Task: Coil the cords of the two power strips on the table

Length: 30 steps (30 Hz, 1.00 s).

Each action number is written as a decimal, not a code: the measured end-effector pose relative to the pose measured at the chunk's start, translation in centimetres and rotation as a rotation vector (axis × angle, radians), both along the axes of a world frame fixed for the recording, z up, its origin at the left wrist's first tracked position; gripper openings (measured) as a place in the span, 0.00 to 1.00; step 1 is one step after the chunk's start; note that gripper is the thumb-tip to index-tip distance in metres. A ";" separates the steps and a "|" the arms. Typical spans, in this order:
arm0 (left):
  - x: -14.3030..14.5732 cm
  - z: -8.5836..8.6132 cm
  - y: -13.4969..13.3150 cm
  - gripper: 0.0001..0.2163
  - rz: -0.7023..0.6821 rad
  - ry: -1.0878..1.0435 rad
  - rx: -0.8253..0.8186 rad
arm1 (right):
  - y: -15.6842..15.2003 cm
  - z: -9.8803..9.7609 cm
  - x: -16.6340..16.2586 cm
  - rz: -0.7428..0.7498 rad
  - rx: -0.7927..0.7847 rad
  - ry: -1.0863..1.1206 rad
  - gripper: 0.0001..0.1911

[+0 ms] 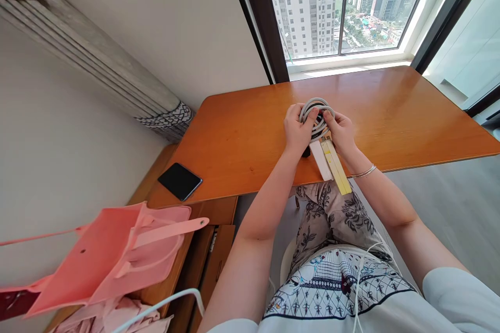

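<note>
A coil of grey-white cable (314,105), with some black strands in it, is held up above the front part of the wooden table. My left hand (297,130) pinches the coil's left side between thumb and fingers. On the opposite side, my right hand (340,131) is closed on the coil with its thumb on top. Just below the coil are a long white bar (321,160) and a yellow bar (336,167) side by side, jutting past the table edge. I cannot tell whether they are joined to the cable. A small black piece (306,152) shows by my left wrist.
The orange-brown wooden table (242,135) stretches to the window. A black phone (180,181) lies near its left corner. At lower left, a pink bag (105,255) stands open on a wooden cabinet, beside pink cloth (121,317). A white cord (358,286) hangs over my clothes.
</note>
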<state>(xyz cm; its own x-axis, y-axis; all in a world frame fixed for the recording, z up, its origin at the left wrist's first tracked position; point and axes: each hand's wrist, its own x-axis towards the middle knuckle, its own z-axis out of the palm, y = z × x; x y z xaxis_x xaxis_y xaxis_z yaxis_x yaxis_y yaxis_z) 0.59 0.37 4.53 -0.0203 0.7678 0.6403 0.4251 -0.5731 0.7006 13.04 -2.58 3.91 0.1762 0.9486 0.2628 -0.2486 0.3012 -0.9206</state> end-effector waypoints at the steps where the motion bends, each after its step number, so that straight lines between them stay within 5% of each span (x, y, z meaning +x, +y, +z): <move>1: -0.1 0.1 -0.1 0.18 -0.016 -0.002 -0.004 | 0.0 0.0 0.1 -0.005 0.020 -0.007 0.29; 8: -1.1 0.9 0.1 0.26 -0.221 0.030 -0.142 | 0.8 -0.8 1.1 -0.042 0.108 -0.132 0.31; 15: -0.9 0.4 0.1 0.28 -0.096 -0.001 -0.131 | 1.1 -0.5 1.5 -0.062 0.171 -0.404 0.31; 21: -0.1 -0.1 -0.4 0.27 0.001 -0.047 -0.059 | 0.1 0.5 1.7 -0.076 0.050 -0.577 0.20; 25: 0.1 -0.1 -0.7 0.26 0.020 -0.026 -0.019 | 0.3 0.9 1.9 -0.061 -0.041 -0.527 0.18; 30: -0.1 0.5 -0.9 0.23 -0.011 -0.001 -0.063 | 1.2 0.8 1.9 0.011 0.027 -0.368 0.12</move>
<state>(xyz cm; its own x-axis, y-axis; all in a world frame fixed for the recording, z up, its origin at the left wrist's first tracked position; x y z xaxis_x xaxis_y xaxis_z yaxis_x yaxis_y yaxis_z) 0.51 -0.51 5.05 -0.0117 0.8070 0.5904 0.4184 -0.5324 0.7359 14.96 -1.37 4.67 0.0555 0.9419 0.3314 0.0945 0.3255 -0.9408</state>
